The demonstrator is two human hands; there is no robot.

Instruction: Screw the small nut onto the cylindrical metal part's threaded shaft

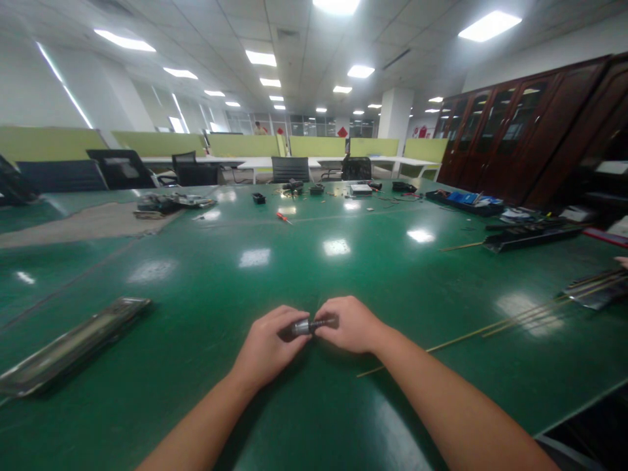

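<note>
Over the green tabletop (304,275), both hands meet around a small cylindrical metal part (301,326), silver with a dark ribbed end. My left hand (267,343) is closed around its silver section, thumb and fingers on either side. The fingertips of my right hand (347,324) pinch the dark ribbed end, so the part lies roughly level between the hands. Its outer ends are partly hidden by my fingers, and its exact kind cannot be made out. Thin brass-coloured rods (466,335) lie on the table beside my right forearm, one passing behind it.
A long clear-wrapped tray (73,347) lies at left. Farther off are an orange-handled screwdriver (282,217), a bundle of parts (164,204) and a dark tray with blue items (464,199). Black channels (532,237) lie at right. Another person's hand (622,261) shows at the right edge.
</note>
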